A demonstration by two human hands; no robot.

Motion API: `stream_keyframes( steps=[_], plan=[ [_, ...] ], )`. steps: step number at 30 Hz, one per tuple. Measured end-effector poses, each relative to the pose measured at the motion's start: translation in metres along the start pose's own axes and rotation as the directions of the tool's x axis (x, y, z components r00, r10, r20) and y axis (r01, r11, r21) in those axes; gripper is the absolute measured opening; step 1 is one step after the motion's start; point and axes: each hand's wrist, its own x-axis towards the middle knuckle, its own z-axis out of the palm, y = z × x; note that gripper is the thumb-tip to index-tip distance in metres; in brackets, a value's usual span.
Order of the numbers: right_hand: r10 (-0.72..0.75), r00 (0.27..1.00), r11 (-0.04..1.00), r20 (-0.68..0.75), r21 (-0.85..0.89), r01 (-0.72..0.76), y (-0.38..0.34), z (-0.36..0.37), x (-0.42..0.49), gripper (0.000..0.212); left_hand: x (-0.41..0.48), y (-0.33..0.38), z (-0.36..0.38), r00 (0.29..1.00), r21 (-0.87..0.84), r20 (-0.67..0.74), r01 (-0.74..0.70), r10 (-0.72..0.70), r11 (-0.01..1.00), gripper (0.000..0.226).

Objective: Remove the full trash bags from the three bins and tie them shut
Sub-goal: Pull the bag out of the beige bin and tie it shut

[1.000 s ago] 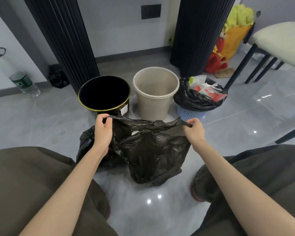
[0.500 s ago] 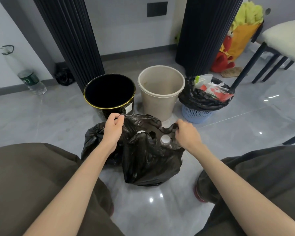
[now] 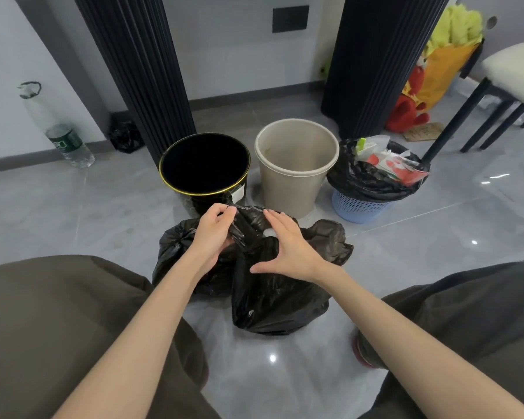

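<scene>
Trash bag (image 3: 279, 297), black and bulging, sits on the grey tiled floor (image 3: 103, 222) between the person's knees, just in front of the bins. The left hand (image 3: 215, 234) has its fingers curled round a gathered fold of plastic at the bag's mouth. The right hand (image 3: 288, 249) is spread flat over the top of the bag, fingers straight and thumb held wide; whether the palm actually presses on the plastic is hard to tell from this angle. Something small and white, perhaps a cap, shows in the gap between the two hands.

A second black bag (image 3: 176, 255) lies touching the first, to its left and a little behind. Beyond them stand three bins in a row: a black bin with a gold rim (image 3: 206, 193) and a beige bin (image 3: 288, 192), both unlined, then a blue basket bin (image 3: 357, 205) with its black liner (image 3: 369, 182) in place and packed with wrappers. A plastic bottle (image 3: 68, 143) stands by the wall at far left.
</scene>
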Motion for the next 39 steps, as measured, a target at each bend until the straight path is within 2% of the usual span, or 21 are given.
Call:
stream_keyframes(
  steps=[3, 9, 10, 11, 13, 14, 18, 20, 22, 24, 26, 28, 30, 32, 34, 35, 39],
  plan=[
    [0.033, 0.999, 0.999, -0.018, -0.037, -0.034, -0.004, 0.007, 0.010, 0.124, -0.001, 0.000, -0.001, 0.997, 0.067, 0.072, -0.002, -0.003, 0.998, 0.016],
    [0.045, 0.999, 0.993, -0.005, -0.113, -0.045, -0.002, 0.021, 0.026, 0.119, -0.002, 0.002, -0.001, 0.985, 0.142, 0.174, -0.015, -0.010, 0.990, 0.016],
    [0.046, 0.999, 0.992, 0.002, -0.118, -0.045, 0.003, 0.025, 0.029, 0.108, -0.001, 0.002, -0.001, 0.983, 0.156, 0.183, -0.026, -0.003, 0.987, 0.016],
    [0.044, 0.999, 0.994, 0.012, -0.100, -0.043, 0.007, 0.029, 0.030, 0.088, 0.000, 0.001, -0.002, 0.981, 0.176, 0.193, -0.040, 0.006, 0.984, 0.017],
    [0.061, 0.998, 0.998, 0.033, -0.010, -0.060, 0.009, 0.036, 0.031, 0.034, 0.001, 0.000, -0.001, 0.977, 0.208, 0.211, -0.065, 0.020, 0.976, 0.019],
    [0.066, 0.997, 0.998, 0.045, 0.008, -0.066, 0.008, 0.037, 0.030, 0.021, 0.003, -0.001, -0.002, 0.978, 0.212, 0.206, -0.074, 0.029, 0.974, 0.020],
    [0.114, 0.990, 0.986, 0.089, -0.134, -0.101, 0.011, 0.039, 0.029, 0.028, 0.011, -0.008, -0.007, 0.996, 0.119, 0.079, -0.060, 0.051, 0.991, 0.023],
    [0.156, 0.984, 0.984, 0.087, -0.101, -0.147, 0.017, 0.038, 0.029, 0.023, 0.014, -0.012, -0.012, 1.000, 0.045, -0.003, -0.014, 0.014, 0.999, 0.024],
    [0.196, 0.978, 0.979, 0.077, -0.065, -0.191, 0.021, 0.037, 0.028, 0.025, 0.017, -0.015, -0.013, 0.998, 0.047, -0.046, 0.043, -0.041, 0.998, 0.033],
    [0.219, 0.974, 0.975, 0.061, -0.059, -0.216, 0.022, 0.038, 0.027, 0.026, 0.016, -0.019, -0.013, 0.995, 0.168, -0.008, 0.099, -0.099, 0.981, 0.053],
    [0.237, 0.971, 0.971, 0.046, -0.058, -0.234, 0.021, 0.039, 0.027, 0.026, 0.009, -0.024, -0.012, 0.983, 0.280, 0.134, 0.080, -0.121, 0.957, 0.059],
    [0.258, 0.965, 0.966, 0.050, -0.038, -0.257, 0.021, 0.041, 0.028, 0.025, 0.005, -0.033, -0.010, 0.960, 0.343, 0.255, 0.024, -0.118, 0.939, 0.050],
    [0.269, 0.961, 0.963, 0.057, -0.027, -0.268, 0.020, 0.043, 0.028, 0.025, 0.004, -0.039, -0.008, 0.956, 0.389, 0.284, -0.043, -0.075, 0.920, 0.039],
    [0.253, 0.966, 0.967, 0.060, -0.038, -0.251, 0.019, 0.043, 0.027, 0.026, 0.005, -0.039, -0.004, 0.959, 0.365, 0.283, -0.080, -0.028, 0.928, 0.030],
    [0.216, 0.974, 0.975, 0.071, -0.067, -0.211, 0.017, 0.043, 0.025, 0.028, 0.003, -0.036, 0.000, 0.964, 0.253, 0.264, -0.056, -0.013, 0.966, 0.027],
    [0.194, 0.978, 0.979, 0.076, -0.081, -0.188, 0.016, 0.043, 0.025, 0.029, 0.002, -0.035, 0.003, 0.973, 0.213, 0.230, -0.035, -0.016, 0.976, 0.028],
    [0.112, 0.987, 0.982, 0.115, -0.163, -0.092, 0.017, 0.031, 0.018, 0.025, 0.003, -0.040, 0.009, 0.996, 0.235, 0.079, 0.018, -0.037, 0.972, 0.043]
  ],
)
